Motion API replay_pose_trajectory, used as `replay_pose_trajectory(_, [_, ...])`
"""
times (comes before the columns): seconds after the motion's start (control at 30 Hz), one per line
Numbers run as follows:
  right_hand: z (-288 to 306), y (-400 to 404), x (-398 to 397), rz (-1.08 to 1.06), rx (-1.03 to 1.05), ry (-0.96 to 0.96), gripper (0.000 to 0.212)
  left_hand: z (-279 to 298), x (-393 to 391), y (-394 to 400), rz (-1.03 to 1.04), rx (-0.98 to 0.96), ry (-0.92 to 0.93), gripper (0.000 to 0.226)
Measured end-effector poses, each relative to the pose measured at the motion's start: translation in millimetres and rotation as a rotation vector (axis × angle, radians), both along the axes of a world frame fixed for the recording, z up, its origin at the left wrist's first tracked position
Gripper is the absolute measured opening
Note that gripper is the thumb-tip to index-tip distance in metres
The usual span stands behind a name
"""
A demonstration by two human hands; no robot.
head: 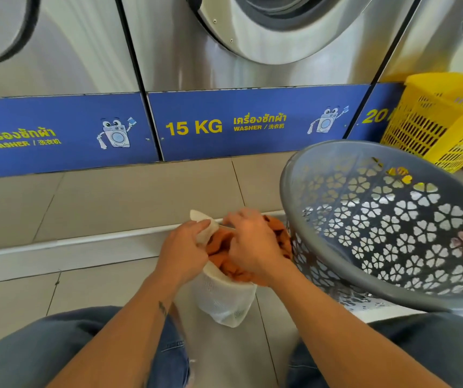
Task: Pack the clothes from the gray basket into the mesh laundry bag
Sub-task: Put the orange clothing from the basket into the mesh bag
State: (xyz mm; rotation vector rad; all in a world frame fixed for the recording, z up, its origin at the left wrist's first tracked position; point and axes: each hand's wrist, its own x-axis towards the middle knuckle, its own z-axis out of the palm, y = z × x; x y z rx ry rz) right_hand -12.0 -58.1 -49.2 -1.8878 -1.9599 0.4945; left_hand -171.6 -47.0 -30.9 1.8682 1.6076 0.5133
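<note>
A white mesh laundry bag (224, 301) hangs between my knees, above the tiled floor. Orange clothes (220, 243) fill its open mouth and bulge out on the right side. My left hand (185, 247) grips the bag's upper left rim, where a white flap sticks up. My right hand (252, 245) lies on top of the orange clothes, its fingers curled into the cloth at the bag's mouth. The gray basket (387, 217) with flower-shaped cutouts stands tilted toward me just to the right; no clothes show inside it.
A row of steel washers with blue panels (247, 124) runs across the back. A yellow slatted basket (437, 119) stands at the far right behind the gray one. A raised tiled step (84, 242) lies under the washers. My jeans-clad knees (70, 354) frame the bottom.
</note>
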Motion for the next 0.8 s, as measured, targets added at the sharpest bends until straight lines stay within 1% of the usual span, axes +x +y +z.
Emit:
replay_pose_trajectory(0.03, [-6, -2, 7, -0.086, -0.018, -0.054, 0.049, 0, -1, -1, 0.005, -0.007, 0.002, 0.052])
replay_pose_trajectory(0.07, [-10, -8, 13, -0.152, -0.152, -0.062, 0.059, 0, -1, -1, 0.011, -0.017, 0.007, 0.053])
replay_pose_trajectory(0.1, [-19, -14, 19, -0.189, -0.311, 0.029, 0.067, 0, -2, -2, 0.014, -0.03, 0.016, 0.053])
replay_pose_trajectory(0.13, [-25, -22, 22, -0.191, -0.465, 0.163, 0.069, -1, -2, -3, 0.012, -0.04, 0.026, 0.053])
replay_pose_trajectory(0.17, [-34, -28, 23, -0.19, -0.543, 0.298, 0.069, -2, -3, -4, 0.005, -0.049, 0.036, 0.052])
replay_pose_trajectory(0.2, [-40, -32, 23, -0.215, -0.555, 0.397, 0.065, -3, -3, -5, -0.002, -0.058, 0.045, 0.052])
replay_pose_trajectory(0.23, [-41, -35, 23, -0.253, -0.533, 0.487, 0.057, -4, -3, -6, -0.005, -0.067, 0.05, 0.052])
replay_pose_trajectory(0.3, [-48, -35, 25, -0.36, -0.452, 0.627, 0.032, -5, -5, -4, 0.005, -0.081, 0.058, 0.053])
replay_pose_trajectory(0.33, [-52, -34, 27, -0.41, -0.445, 0.672, 0.02, -6, -6, -4, 0.013, -0.088, 0.061, 0.053])
replay_pose_trajectory(0.37, [-51, -33, 29, -0.454, -0.443, 0.722, 0.015, -6, -6, -3, 0.021, -0.091, 0.059, 0.052])
replay_pose_trajectory(0.4, [-51, -33, 33, -0.483, -0.474, 0.697, 0.016, -5, -5, -3, 0.025, -0.092, 0.056, 0.052])
replay_pose_trajectory(0.47, [-55, -29, 40, -0.51, -0.558, 0.609, 0.029, -4, -1, -2, 0.013, -0.086, 0.055, 0.052])
replay_pose_trajectory(0.5, [-58, -29, 41, -0.517, -0.613, 0.613, 0.034, -4, 2, -2, 0.002, -0.083, 0.06, 0.053])
replay_pose_trajectory(0.57, [-68, -29, 43, -0.543, -0.75, 0.735, 0.04, -3, 6, -1, -0.014, -0.081, 0.074, 0.055])
replay_pose_trajectory(0.6, [-76, -28, 45, -0.565, -0.771, 0.788, 0.038, -3, 8, 0, -0.02, -0.079, 0.079, 0.055])
replay_pose_trajectory(0.67, [-89, -29, 45, -0.592, -0.738, 0.883, 0.034, -3, 9, 1, -0.023, -0.077, 0.082, 0.056])
replay_pose_trajectory(0.7, [-94, -27, 44, -0.617, -0.668, 0.909, 0.033, -4, 9, 2, -0.02, -0.076, 0.083, 0.057])
replay_pose_trajectory(0.8, [-89, -16, 37, -0.692, -0.422, 0.843, 0.024, -9, 6, 4, 0.014, -0.077, 0.073, 0.056])
